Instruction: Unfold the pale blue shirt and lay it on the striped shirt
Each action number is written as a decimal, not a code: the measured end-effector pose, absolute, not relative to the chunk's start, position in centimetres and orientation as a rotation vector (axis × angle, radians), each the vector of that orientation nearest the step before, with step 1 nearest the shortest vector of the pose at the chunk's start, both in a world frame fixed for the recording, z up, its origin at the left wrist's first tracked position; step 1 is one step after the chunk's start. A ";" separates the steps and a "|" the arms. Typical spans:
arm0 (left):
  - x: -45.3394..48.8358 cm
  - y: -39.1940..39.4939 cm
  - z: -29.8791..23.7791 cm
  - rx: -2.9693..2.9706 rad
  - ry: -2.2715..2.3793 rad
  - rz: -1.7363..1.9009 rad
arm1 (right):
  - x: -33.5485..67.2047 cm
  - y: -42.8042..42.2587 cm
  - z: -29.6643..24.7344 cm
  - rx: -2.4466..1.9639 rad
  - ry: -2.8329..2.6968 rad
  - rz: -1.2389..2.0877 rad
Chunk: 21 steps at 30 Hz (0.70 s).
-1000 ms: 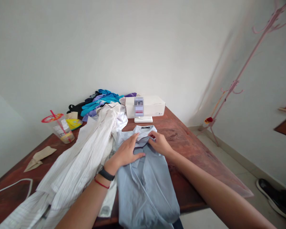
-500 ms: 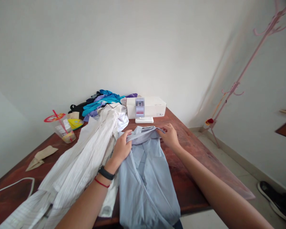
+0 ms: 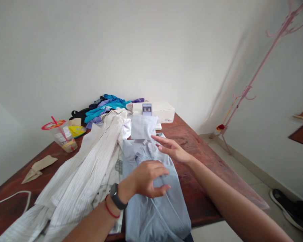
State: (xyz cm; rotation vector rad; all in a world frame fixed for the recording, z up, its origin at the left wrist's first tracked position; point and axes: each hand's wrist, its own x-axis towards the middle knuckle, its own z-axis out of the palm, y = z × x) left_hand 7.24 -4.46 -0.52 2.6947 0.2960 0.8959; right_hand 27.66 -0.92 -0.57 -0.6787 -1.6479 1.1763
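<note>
And here, down at six o'clock in the view: a grey-blue shirt (image 3: pixel 163 210), spread along the dark wooden table (image 3: pixel 197 161) right down to the near edge. Over the middle of it, the left hand (image 3: pixel 151 178), thumb and fingers curled but apart, nothing gripped between them. Out at one o'clock from there, the right hand (image 3: pixel 174 149), fingers stretched, hold released. Close by those fingertips, at twelve o'clock, a pale flap of cloth (image 3: pixel 143 127), raised; touching or just apart, impossible to tell, and likewise whether part of the shirt.

Light stuff, by the look of it: thin, soft, limp, hardly fragile but quick to crease and likely to sag if lifted by one corner. Best taken at both shoulders, or just below the collar, with spread palms for support.

On to the containers! At ten o'clock from the shirt, beyond a striped garment (image 3: pixel 83 168), a clear plastic cup (image 3: pixel 65 137) with red straw (image 3: pixel 57 123), a little something yellowish near the bottom. At twelve, behind the phone (image 3: pixel 146 109), a white box (image 3: pixel 165 116), closed, contents hidden.
</note>
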 end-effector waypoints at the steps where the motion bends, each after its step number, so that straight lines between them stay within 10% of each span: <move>1: 7.6 -4.6 -0.7 2.695 0.285 0.846 | 27.7 -1.0 -0.6 -0.633 -1.722 1.186; 21: 5.6 -0.6 -1.4 2.326 1.122 1.360 | 25.2 -1.0 -4.1 -1.590 -2.218 0.295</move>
